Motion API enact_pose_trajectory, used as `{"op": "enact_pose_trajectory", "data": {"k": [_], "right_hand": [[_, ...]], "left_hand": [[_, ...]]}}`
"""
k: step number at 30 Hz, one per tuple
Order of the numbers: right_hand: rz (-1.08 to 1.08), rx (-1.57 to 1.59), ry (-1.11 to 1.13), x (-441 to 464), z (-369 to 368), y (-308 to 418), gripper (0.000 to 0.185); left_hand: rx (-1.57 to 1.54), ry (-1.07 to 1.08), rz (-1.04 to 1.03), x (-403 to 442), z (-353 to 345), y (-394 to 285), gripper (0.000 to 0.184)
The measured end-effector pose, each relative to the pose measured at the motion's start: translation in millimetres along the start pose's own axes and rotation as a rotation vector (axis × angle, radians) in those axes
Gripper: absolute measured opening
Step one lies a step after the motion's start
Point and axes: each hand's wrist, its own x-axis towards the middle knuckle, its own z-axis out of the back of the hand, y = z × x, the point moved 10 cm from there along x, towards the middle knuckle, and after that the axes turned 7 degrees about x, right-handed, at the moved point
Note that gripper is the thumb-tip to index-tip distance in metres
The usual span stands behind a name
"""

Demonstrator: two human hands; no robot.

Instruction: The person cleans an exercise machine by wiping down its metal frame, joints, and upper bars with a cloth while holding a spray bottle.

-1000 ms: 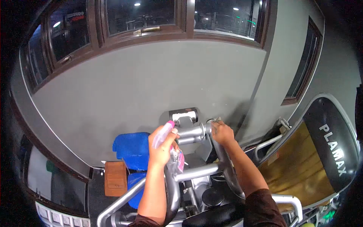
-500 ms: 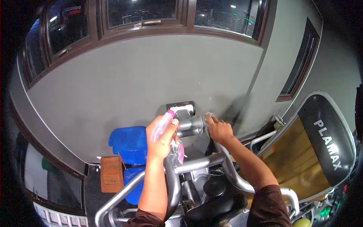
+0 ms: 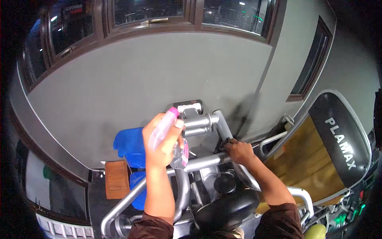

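A spray bottle with a pink and clear head [image 3: 164, 128] is in my left hand [image 3: 158, 149], its fingers wrapped round it, in front of the machine's silver frame. My right hand [image 3: 240, 152] is closed at the right upright tube [image 3: 225, 128], near the joint with the lower crossbar [image 3: 207, 161]. Something dark shows at its fingertips, too small to make out. Behind the bottle, a silver cylinder [image 3: 197, 124] joins the upper frame, and a black-ended roller [image 3: 189, 107] lies against the wall.
Blue padded seats [image 3: 130, 144] and a brown wooden block [image 3: 117, 180] stand at the left. A large PLAMAX panel [image 3: 318, 147] rises at the right. Below are a black pad [image 3: 227, 211] and a curved silver handle [image 3: 303, 199]. A grey wall with windows lies beyond.
My right hand has moved from the top of the upright down along the tube. My left hand, still holding the spray bottle, has shifted slightly left and up. The view has tilted a little.
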Motion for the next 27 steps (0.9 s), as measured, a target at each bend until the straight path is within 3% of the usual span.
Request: {"op": "enact_pose_trajectory", "data": {"k": [5, 8, 11, 14, 17, 20, 21, 27], "right_hand": [[-0.079, 0.133, -0.096, -48, 14, -11, 0.031], [-0.113, 0.191, -0.095, -78, 12, -22, 0.036], [-0.143, 0.227, -0.079, -104, -12, -41, 0.052], [-0.063, 0.316, -0.159, -131, -9, -39, 0.05], [-0.037, 0.346, -0.153, -157, 6, -27, 0.035], [-0.116, 0.298, -0.039, -172, -3, -35, 0.034], [-0.069, 0.294, -0.068, -177, 11, -25, 0.034], [-0.106, 0.242, -0.103, -192, 6, -28, 0.043]], "left_hand": [[-0.018, 0.066, -0.055, -37, -7, -62, 0.024], [-0.039, 0.121, 0.036, -55, -26, -77, 0.025], [-0.026, 0.185, 0.09, -78, -38, -73, 0.02], [0.053, 0.198, 0.169, -100, -47, -72, 0.026], [0.012, 0.251, 0.221, -125, -54, -57, 0.027], [-0.069, 0.353, 0.264, -152, -61, -41, 0.016], [-0.096, 0.363, 0.364, -163, -63, -36, 0.014], [-0.257, 0.393, 0.432, -188, -66, -43, 0.027]]}}
